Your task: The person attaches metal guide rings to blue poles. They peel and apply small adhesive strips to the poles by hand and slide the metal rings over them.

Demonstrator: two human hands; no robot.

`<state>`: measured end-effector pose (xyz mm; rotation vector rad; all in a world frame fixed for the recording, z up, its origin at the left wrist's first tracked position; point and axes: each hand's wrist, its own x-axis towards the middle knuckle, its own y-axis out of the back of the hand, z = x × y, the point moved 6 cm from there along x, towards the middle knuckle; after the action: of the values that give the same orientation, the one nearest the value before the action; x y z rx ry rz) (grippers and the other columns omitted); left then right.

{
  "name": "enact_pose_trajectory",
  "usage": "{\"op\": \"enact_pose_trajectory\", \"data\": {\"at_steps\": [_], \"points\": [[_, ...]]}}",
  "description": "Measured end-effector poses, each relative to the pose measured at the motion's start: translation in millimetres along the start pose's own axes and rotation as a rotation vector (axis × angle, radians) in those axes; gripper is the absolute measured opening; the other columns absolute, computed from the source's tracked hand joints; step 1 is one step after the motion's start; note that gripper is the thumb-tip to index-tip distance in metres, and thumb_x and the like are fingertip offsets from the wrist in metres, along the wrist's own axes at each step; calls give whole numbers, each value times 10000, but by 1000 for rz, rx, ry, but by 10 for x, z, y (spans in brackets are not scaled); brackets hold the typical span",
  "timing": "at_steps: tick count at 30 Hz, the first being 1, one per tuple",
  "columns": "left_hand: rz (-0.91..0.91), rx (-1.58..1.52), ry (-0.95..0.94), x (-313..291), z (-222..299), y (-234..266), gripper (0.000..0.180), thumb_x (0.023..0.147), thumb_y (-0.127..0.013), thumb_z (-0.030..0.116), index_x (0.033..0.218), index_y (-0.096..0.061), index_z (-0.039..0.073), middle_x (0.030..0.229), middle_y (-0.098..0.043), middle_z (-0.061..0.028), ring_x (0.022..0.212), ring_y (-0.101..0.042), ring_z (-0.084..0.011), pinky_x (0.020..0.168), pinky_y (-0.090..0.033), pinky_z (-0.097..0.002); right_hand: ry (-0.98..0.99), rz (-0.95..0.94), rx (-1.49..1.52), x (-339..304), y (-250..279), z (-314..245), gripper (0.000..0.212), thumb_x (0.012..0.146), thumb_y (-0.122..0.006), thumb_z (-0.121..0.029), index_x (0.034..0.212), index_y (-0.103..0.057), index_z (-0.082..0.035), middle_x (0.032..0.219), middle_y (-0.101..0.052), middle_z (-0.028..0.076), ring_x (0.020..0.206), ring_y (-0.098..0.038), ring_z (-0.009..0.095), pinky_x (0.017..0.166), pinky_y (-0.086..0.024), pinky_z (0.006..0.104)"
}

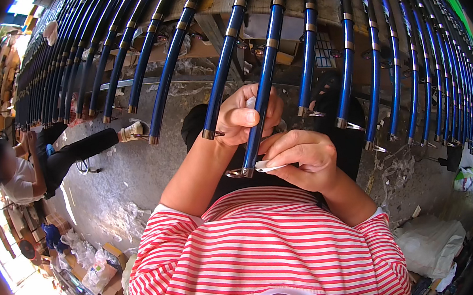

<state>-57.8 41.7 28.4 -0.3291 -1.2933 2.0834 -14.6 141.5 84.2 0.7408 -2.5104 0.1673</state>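
A glossy blue fishing rod [265, 93] slants toward me, its near end between my hands. My left hand [242, 115] is closed on its shaft, thumb on the near side and the other fingers partly hidden behind it; a bit of white shows by that hand. My right hand [306, 158] pinches a small white strip [270, 167], cloth or paper, I cannot tell which. The strip touches or nearly touches the rod's tip, where a metal line guide [235, 174] sticks out. Another blue rod [228, 57] hangs just left of my left wrist.
Many similar rods [347, 74] fan out in a row on both sides. Behind them stands a wooden bench [214, 36]. At left, another person [22, 174] sits by the row. Plastic bags [434, 245] and boxes [113, 290] lie on the littered concrete floor [175, 102].
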Motion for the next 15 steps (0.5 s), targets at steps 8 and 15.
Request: {"op": "enact_pose_trajectory", "data": {"at_steps": [8,15], "points": [[-34,-21,22,33,-9,-51,400,683,-794,259,697,-436,83,599,-447,-34,468,-391,-87,387,-291,-212,14,-32,-13,50,4,-25,122,716,-709,49,819,-655,13,834,-642,123,755,-652,228,647,-533,296],[-41,-84,36,53,-44,8,397,718,-793,287,742,-454,82,655,-456,-28,475,-373,-80,391,-271,-197,-78,42,-36,77,48,-66,99,721,-710,48,797,-656,14,839,-646,118,763,-659,219,655,-538,292]]}}
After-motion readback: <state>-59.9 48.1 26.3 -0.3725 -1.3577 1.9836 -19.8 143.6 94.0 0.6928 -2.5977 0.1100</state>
